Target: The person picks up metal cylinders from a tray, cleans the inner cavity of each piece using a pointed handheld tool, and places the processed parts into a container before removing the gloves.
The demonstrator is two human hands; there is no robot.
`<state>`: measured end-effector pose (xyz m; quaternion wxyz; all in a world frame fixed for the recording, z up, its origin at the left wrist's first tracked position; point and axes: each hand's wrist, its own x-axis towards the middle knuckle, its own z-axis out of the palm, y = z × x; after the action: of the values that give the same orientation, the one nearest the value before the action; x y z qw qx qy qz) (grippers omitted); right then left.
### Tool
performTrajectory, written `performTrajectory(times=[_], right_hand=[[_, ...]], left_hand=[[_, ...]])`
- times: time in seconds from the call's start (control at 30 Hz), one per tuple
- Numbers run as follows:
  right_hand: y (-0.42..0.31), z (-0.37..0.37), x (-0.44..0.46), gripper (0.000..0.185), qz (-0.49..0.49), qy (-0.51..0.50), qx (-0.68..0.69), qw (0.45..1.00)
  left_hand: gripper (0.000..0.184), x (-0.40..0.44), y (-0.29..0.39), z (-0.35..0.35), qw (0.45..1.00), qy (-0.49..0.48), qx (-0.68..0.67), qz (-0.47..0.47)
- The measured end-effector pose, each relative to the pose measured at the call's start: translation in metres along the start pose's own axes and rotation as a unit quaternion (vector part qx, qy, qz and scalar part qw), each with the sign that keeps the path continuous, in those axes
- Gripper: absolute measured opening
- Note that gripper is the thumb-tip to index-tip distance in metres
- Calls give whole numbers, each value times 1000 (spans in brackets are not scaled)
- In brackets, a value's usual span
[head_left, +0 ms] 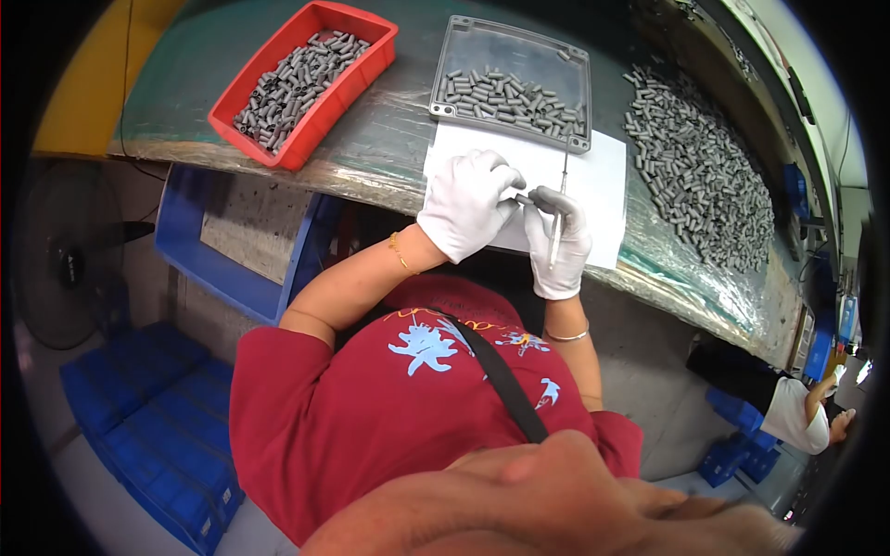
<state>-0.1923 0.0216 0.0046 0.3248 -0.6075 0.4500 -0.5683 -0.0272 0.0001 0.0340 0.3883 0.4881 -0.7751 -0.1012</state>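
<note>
My left hand (470, 204), in a white glove, has its fingers closed in a pinch at a small dark grey cylinder (524, 198). Close beside it on the right is my right hand (561, 243), also gloved in white with greyed fingertips. It is closed around a slim pen-like metal tool (565, 176), whose thin tip points away from me. The near end of the cylinder touches or nearly touches my right fingertips. Both hands are over a white sheet (604, 199) at the table's front edge. Just beyond them, a shallow grey tray (513, 39) holds many grey cylinders.
A red bin (348, 104) full of similar cylinders stands at the left. A large heap of cylinders (700, 167) covers the right of the green table (408, 120). Below left are blue crates (158, 417) and a fan (69, 264). Another person (797, 412) is at far right.
</note>
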Motion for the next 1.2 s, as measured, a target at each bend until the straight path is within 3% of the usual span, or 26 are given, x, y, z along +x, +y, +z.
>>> performTrajectory(times=[0.4, 0.53, 0.57, 0.6, 0.63, 0.73, 0.87, 0.9, 1.03, 1.2], right_hand=[[-13, 4, 6, 32, -11, -49, 1, 999], [-33, -11, 12, 26, 0, -55, 36, 998], [-38, -17, 14, 30, 14, -49, 35, 998], [-45, -21, 17, 59, -2, -47, 40, 998], [-54, -26, 21, 68, -5, -45, 30, 999], [-65, -41, 19, 98, 17, -40, -32, 999], [-81, -53, 19, 85, -32, -63, -106, 992], [-80, -49, 20, 58, -71, -54, -76, 993], [-71, -41, 23, 3, -91, -55, -100, 989], [-66, -31, 26, 3, -106, -70, -136, 983]], left_hand=[[28, -3, -4, 1, 997, -48, 53, 40], [25, -4, -20, 4, 980, -42, -155, -113], [24, -5, -26, 8, 964, -37, -212, -157], [24, -6, -32, 11, 942, -31, -267, -201], [26, -7, -36, 12, 934, -42, -266, -233], [26, -4, -42, 15, 928, -17, -298, -224], [26, 0, -41, 18, 935, 5, -293, -198], [26, 1, -40, 17, 940, 5, -278, -200], [26, -1, -40, 22, 945, 28, -261, -195], [25, -2, -40, 23, 958, 21, -216, -187]])
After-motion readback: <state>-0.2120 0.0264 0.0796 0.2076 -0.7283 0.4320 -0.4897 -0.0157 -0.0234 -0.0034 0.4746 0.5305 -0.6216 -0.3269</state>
